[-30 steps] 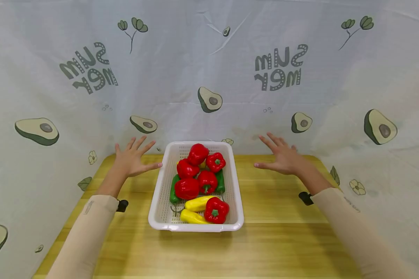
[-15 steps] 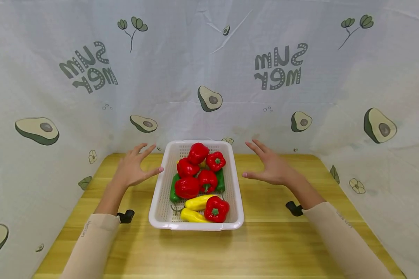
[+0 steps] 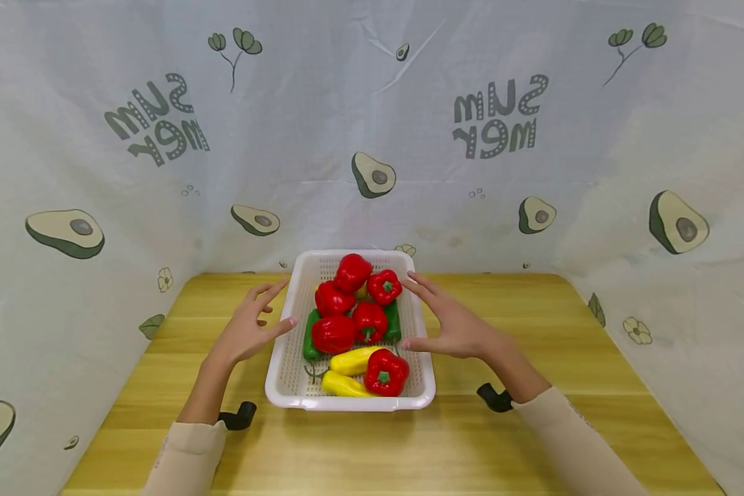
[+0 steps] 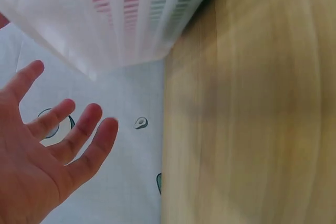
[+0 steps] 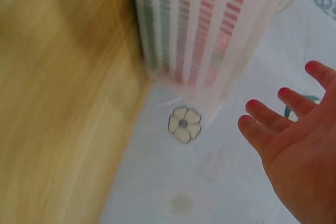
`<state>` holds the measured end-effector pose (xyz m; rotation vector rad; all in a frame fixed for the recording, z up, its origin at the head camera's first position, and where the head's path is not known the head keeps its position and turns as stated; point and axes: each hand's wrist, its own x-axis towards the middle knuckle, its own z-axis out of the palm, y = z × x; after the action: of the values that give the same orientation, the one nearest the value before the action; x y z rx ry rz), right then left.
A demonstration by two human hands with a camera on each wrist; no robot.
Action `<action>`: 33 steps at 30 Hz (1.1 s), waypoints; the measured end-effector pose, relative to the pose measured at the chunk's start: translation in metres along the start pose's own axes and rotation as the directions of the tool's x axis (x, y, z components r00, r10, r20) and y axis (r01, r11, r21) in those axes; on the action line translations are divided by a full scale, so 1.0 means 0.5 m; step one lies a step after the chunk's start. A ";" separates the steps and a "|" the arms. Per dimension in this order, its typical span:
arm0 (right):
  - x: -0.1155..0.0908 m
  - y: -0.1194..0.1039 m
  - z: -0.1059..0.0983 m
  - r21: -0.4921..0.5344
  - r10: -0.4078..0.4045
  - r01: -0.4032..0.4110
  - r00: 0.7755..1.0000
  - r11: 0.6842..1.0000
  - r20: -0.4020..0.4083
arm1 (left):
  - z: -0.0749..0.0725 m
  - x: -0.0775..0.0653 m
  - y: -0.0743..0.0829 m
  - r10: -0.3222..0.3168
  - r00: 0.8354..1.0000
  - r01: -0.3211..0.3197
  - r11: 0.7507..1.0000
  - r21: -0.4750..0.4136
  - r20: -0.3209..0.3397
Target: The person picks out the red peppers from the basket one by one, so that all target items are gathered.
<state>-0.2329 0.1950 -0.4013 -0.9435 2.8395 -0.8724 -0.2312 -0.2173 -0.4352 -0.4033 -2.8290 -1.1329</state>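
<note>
A white slotted plastic basket [image 3: 274,375] stands on the wooden table. In it lie several red bell peppers [image 3: 333,335], two long yellow peppers [image 3: 346,384] toward the front and green peppers [image 3: 312,336] along the sides. My left hand [image 3: 248,331] is at the basket's left side, fingers spread, thumb tip overlapping the rim in the head view. On the opposite side my right hand [image 3: 455,327] has its fingers apart, with fingertips and thumb over the right rim. Both wrist views show the palms facing the slotted walls, with a gap between fingers and basket.
The wooden table [image 3: 372,455] extends in front of the basket and to both sides. Behind it and at the sides hangs a pale cloth [image 3: 322,124] printed with avocados and mirrored lettering. A black wrist mount [image 3: 238,416] sits at the left cuff, another [image 3: 494,398] at the right.
Both hands have moved inward and nearer the front, closing on the basket's two sides from farther out. The fingers are less widely spread than before. The basket and peppers have stayed in place.
</note>
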 end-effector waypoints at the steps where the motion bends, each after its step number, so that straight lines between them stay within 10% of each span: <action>1: 0.000 -0.006 0.006 0.011 -0.014 0.014 1.000 1.000 0.003 | 0.006 -0.004 0.001 -0.001 1.000 0.001 1.000 -0.024 0.005; 18: 0.015 -0.079 0.069 0.130 -0.116 0.098 0.983 0.987 0.139 | 0.040 -0.022 0.022 -0.110 0.990 0.133 0.946 -0.295 0.091; 33: 0.046 -0.092 0.080 0.120 -0.210 0.179 0.910 0.977 0.358 | 0.055 -0.020 0.031 -0.136 0.987 0.157 0.901 -0.405 0.079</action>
<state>-0.2189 0.1319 -0.4078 -1.2466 2.4035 -0.7283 -0.2164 -0.1899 -0.4463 -0.2414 -2.6837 -1.7834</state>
